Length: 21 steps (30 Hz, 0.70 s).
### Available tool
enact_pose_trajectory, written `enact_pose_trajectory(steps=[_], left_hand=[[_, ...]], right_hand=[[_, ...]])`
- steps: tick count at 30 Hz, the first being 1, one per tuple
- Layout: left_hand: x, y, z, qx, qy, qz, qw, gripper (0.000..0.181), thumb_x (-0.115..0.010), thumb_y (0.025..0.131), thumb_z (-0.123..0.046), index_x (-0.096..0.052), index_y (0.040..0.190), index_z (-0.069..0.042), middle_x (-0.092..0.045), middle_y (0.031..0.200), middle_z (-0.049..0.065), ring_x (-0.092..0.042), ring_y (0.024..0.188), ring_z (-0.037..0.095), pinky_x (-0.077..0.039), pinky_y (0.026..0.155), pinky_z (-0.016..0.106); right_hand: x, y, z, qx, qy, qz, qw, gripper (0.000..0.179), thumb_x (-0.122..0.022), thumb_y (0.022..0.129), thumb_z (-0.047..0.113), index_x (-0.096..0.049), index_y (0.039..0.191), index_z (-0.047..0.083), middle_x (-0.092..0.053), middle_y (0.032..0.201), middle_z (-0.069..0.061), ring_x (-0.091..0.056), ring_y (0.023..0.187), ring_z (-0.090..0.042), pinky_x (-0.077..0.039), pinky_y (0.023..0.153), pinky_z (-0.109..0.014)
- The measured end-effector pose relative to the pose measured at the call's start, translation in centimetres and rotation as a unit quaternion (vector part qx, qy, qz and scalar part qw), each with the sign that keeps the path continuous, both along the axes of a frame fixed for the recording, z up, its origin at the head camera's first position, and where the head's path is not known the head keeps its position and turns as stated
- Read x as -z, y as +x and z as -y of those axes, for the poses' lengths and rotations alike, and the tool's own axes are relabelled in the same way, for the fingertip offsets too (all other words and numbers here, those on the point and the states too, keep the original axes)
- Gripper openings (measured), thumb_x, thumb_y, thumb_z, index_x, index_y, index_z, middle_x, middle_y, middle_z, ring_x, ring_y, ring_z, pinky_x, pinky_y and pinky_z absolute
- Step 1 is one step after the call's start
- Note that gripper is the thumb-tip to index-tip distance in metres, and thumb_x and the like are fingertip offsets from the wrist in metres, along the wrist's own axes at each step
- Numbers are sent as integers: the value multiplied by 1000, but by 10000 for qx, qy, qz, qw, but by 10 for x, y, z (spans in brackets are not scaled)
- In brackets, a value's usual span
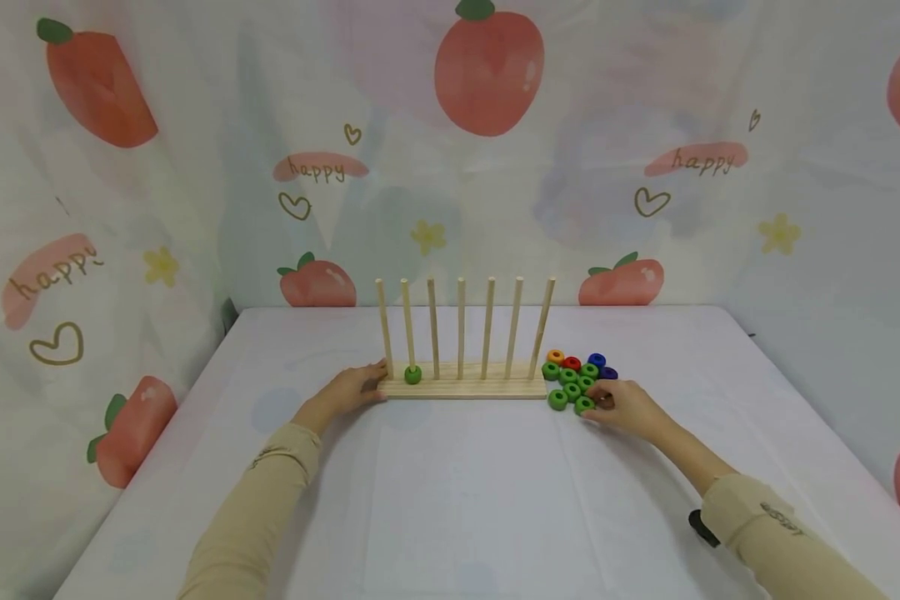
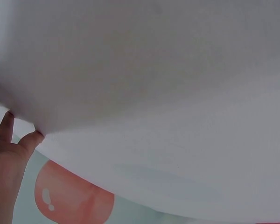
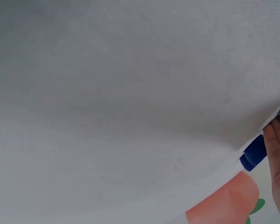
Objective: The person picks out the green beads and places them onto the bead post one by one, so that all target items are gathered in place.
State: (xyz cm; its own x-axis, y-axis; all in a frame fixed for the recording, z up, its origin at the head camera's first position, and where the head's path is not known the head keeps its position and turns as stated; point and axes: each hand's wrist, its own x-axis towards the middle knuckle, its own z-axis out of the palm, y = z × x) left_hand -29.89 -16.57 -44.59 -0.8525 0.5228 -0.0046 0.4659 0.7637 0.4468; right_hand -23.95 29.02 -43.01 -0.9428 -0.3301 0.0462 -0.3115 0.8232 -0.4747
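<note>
A wooden peg rack stands on the table, with a row of upright pegs. One green bead sits at the foot of its second peg from the left. My left hand holds the rack's left end, thumb towards the front edge and fingers further back. To the right of the rack lies a loose group of beads, mostly green. At this group's near right side, my right hand pinches a green bead between thumb and fingers. The left wrist view shows my thumb and fingers spread at the table surface.
Behind the green beads are an orange bead, a red bead, a blue bead and a dark purple bead. A white cloth covers the table. Printed curtains hang at the back and sides.
</note>
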Motion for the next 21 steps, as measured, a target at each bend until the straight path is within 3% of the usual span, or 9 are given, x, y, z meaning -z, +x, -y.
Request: enact_pose_trajectory(steps=[8,21], left_hand=[[-5,5,-1,-52,21,43,10000,56,-64,89,-21,-46,134,6,-36,147,18,-36,134,40,-30,112,51],[-1,1,-1,27,173,-70,9998,55,-65,88,-20,-48,133,7,-39,145,19,-37,133,41,-30,112,51]], right_hand=[[-3,-3,5,89,303,-55,9995,26,-76,78,16,-66,91,-4,-67,82,-10,-60,74,-17,-56,67,-34],[-9,0,1,-77,153,242,9996,24,-74,80,13,-65,95,-4,-66,86,-11,-59,77,-17,-56,69,-34]])
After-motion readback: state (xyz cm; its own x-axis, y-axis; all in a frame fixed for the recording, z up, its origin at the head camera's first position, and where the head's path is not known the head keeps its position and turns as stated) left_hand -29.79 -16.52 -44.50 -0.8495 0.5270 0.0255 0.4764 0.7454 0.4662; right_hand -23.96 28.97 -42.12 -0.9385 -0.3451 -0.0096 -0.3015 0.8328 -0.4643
